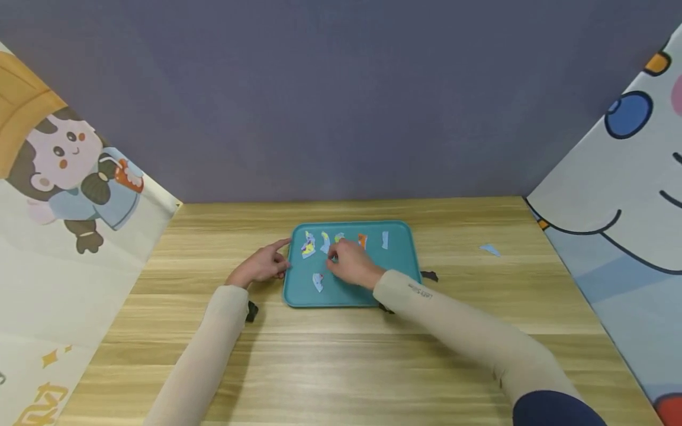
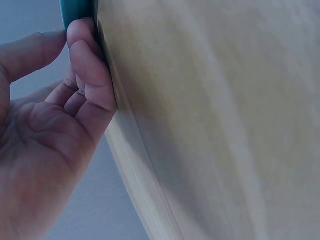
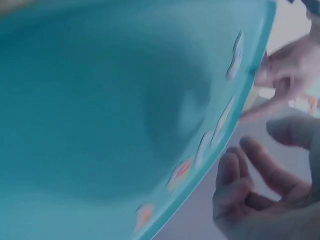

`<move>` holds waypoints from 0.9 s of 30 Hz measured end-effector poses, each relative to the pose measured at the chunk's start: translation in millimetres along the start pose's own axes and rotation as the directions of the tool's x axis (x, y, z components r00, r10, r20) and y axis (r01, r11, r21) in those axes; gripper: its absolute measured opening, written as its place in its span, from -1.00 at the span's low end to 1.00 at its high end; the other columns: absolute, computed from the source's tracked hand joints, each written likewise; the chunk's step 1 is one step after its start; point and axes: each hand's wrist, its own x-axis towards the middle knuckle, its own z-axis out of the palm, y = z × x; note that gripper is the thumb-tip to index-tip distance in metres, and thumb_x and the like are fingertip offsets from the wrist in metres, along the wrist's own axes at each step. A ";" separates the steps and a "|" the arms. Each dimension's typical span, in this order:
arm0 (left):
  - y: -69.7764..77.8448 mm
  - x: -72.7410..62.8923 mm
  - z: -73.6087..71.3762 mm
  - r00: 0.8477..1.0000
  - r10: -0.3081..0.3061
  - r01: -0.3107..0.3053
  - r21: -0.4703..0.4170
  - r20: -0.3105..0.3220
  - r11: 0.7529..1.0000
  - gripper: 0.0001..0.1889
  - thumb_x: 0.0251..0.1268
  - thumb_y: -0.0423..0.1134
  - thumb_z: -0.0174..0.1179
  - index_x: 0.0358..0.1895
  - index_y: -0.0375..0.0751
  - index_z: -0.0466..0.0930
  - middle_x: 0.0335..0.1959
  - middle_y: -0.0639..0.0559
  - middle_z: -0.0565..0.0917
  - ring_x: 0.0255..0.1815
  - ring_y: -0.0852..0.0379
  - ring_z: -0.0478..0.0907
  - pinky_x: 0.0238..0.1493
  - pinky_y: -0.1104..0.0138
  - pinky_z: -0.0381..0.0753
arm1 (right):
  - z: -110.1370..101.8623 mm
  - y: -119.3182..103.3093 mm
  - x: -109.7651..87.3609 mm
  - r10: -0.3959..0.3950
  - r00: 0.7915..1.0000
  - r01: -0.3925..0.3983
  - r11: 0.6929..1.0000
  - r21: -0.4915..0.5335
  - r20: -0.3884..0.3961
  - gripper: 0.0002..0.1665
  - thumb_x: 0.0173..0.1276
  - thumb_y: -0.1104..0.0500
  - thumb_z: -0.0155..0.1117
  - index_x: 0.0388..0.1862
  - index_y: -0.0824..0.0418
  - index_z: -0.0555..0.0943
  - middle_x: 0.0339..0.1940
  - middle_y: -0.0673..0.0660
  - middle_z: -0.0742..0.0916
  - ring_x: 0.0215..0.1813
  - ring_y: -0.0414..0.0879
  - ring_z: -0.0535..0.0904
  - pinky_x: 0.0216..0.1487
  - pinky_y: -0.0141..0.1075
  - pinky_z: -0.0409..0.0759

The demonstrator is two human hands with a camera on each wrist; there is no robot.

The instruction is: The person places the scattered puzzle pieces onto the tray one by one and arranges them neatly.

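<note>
A teal tray (image 1: 351, 296) lies on the wooden table. My left hand (image 1: 262, 263) is at its left side, index finger extended along the edge and thumb tip against the rim; the other fingers are bent beneath. My right hand (image 1: 351, 263) hovers over the middle of the tray with thumb and index finger close together. In the right wrist view a gap shows between those fingertips, with nothing in it. Along the tray's far side lie a yellow-and-purple printed piece (image 1: 308, 245), a blue-and-yellow piece (image 1: 325, 242), a green-yellow piece (image 1: 339, 236), partly hidden, and an orange piece (image 1: 363, 240).
A pale blue strip (image 1: 385, 239) is at the tray's far right. Nearer the front lies a pale piece with a red spot (image 1: 318, 282). Another light blue piece (image 1: 490, 249) rests on the table (image 1: 319, 367) right of the tray. A grey wall (image 1: 341, 106) stands behind.
</note>
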 end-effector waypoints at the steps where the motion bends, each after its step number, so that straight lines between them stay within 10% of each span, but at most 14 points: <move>1: 0.0 -0.2 0.0 1.000 0.000 0.000 0.003 0.000 1.000 -0.27 0.37 -0.35 0.11 0.51 -0.17 -0.07 -0.46 -0.06 0.63 -0.48 0.09 0.56 -0.41 0.28 0.53 | -3.0 4.8 -1.4 -0.006 1.000 0.006 1.000 0.008 -0.003 -0.90 0.29 0.18 0.27 -0.29 0.19 0.66 -0.33 0.04 0.58 -0.28 -0.12 0.46 -0.22 -0.24 0.45; 27: 2.6 -4.4 -0.1 1.000 0.004 -0.004 0.007 0.002 1.000 -0.27 0.37 -0.36 0.10 0.50 -0.19 -0.07 -0.46 -0.06 0.62 -0.48 0.08 0.55 -0.40 0.27 0.53 | -88.7 102.6 -67.3 0.030 0.998 -0.029 0.999 0.022 -0.059 -0.68 0.30 0.23 0.29 0.01 0.31 0.60 -0.01 0.22 0.62 -0.05 0.15 0.51 -0.10 -0.05 0.48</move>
